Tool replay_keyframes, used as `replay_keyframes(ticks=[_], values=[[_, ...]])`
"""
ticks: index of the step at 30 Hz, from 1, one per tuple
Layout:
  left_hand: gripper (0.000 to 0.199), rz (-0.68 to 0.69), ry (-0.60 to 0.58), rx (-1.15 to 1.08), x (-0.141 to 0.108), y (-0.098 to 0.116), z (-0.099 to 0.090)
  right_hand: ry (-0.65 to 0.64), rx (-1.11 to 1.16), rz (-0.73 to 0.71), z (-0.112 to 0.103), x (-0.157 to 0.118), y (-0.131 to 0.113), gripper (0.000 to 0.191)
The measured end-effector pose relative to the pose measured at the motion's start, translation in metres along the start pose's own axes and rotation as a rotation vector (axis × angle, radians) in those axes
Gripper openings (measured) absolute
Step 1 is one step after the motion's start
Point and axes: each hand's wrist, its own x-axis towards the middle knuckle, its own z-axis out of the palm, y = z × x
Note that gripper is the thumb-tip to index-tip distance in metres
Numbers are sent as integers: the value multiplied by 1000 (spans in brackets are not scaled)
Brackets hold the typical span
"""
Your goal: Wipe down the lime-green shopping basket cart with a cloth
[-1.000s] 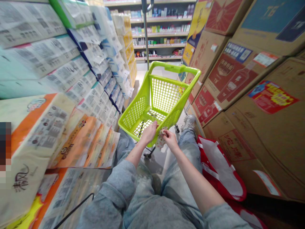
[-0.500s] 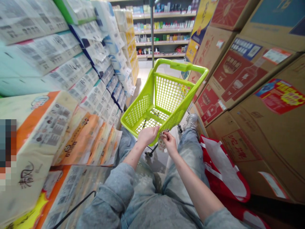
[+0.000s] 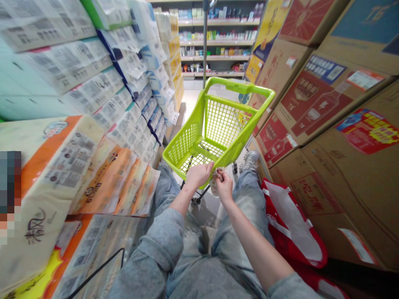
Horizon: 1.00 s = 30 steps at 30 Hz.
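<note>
A lime-green shopping cart [image 3: 183,144] with a latticed basket stands in front of my legs. My left hand [image 3: 200,174] is closed on the near corner of its basket rim. Just to the right, my right hand [image 3: 225,186] pinches a crumpled, pale, patterned cloth [image 3: 214,187] and holds it against the outside of the basket near that corner. Part of the cloth is hidden behind the fingers. Inside the basket only the slatted floor shows, with the dark wheel frame visible through it.
Stacked tissue packs [image 3: 93,91] wall in the left side. Cardboard cartons [image 3: 311,95] rise on the right, with a red and white bag [image 3: 289,220] at their foot. Store shelves [image 3: 218,42] stand at the far end, behind a thin metal pole [image 3: 205,45].
Both hands and the cart sit slightly farther right in view. The right hand has risen a little, and the cloth looks more bunched up against the basket.
</note>
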Motion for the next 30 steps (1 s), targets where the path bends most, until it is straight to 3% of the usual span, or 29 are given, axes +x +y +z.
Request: replay_keyframes(ticks=[5, 11, 15, 19, 21, 26, 30], values=[[73, -66, -8, -70, 5, -5, -1, -47, 20, 25, 8, -10, -4, 22], [80, -201, 107, -317, 6, -7, 2, 75, 98, 45, 10, -3, 0, 26], [77, -224, 167, -386, 5, -6, 4, -1, 121, -24, 10, -8, 4, 23], [76, -249, 192, -509, 3, -8, 3, -112, 113, 8, -2, -8, 4, 23], [76, -255, 203, -546, 2, -9, 2, -89, 143, 5, -8, -1, -2, 27], [75, -259, 214, -593, 2, -8, 1, 89, 96, -110, -13, 23, -28, 32], [74, -268, 236, -631, 3, -10, 2, -14, -26, -279, -9, 13, -39, 25]])
